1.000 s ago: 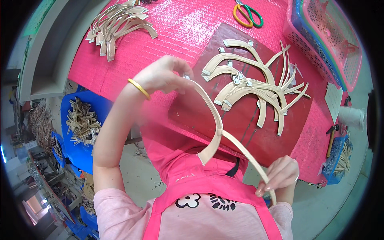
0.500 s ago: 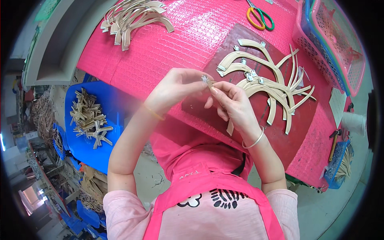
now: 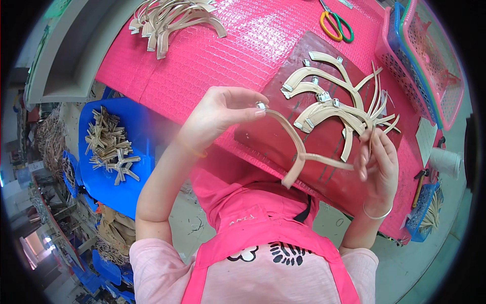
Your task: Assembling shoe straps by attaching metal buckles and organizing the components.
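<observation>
My left hand (image 3: 223, 111) pinches the buckle end of a beige sandal strap (image 3: 293, 139) between thumb and fingers, with a small silver buckle (image 3: 261, 106) at the fingertips. From there the strap curves down to a blunt end and sends a narrow branch to the right. At the end of that branch is my right hand (image 3: 377, 164), its fingers closed about the narrow part; the exact grip is partly hidden. Beyond lie several similar beige straps with buckles (image 3: 329, 114) on a dark red mat (image 3: 273, 126).
Scissors (image 3: 336, 26) with yellow and green handles lie at the far side. More straps (image 3: 174, 23) are piled far left on the pink table cover (image 3: 212, 55). Stacked plastic baskets (image 3: 425, 66) stand at right. A blue seat (image 3: 142, 192) at left carries bundled strap pieces (image 3: 114, 147).
My right hand has moved right and down, away from my left hand. The held strap now stretches out between them. My left hand stays nearly in place at the buckle.
</observation>
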A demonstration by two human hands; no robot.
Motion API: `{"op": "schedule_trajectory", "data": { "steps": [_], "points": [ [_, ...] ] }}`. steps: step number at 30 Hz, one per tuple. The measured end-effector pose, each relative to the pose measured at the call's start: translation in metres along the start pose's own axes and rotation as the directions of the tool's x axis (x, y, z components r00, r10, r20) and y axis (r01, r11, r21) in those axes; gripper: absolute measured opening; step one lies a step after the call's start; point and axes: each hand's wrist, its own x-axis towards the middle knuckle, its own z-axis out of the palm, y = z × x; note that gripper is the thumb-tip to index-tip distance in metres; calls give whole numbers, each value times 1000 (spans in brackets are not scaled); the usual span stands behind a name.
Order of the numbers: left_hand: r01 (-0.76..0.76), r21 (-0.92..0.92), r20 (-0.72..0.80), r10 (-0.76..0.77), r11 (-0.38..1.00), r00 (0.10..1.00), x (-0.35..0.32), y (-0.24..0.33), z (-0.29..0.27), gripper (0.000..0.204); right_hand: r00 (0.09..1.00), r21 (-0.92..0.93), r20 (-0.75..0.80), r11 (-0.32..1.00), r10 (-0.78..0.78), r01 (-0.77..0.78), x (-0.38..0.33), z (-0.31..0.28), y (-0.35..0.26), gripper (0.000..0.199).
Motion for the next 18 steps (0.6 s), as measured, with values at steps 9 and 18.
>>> {"op": "schedule_trajectory", "data": {
  "steps": [9, 18],
  "points": [
    [-31, -120, 113, 45, 992, 993, 1, 1, 23, 26, 949, -151, 228, 970, 220, -188, 22, 63, 44, 18],
    [-53, -265, 101, 82, 963, 992, -5, -9, 22, 29, 975, -107, 220, 994, 40, -17, 18, 74, 58, 18]
  ]
}}
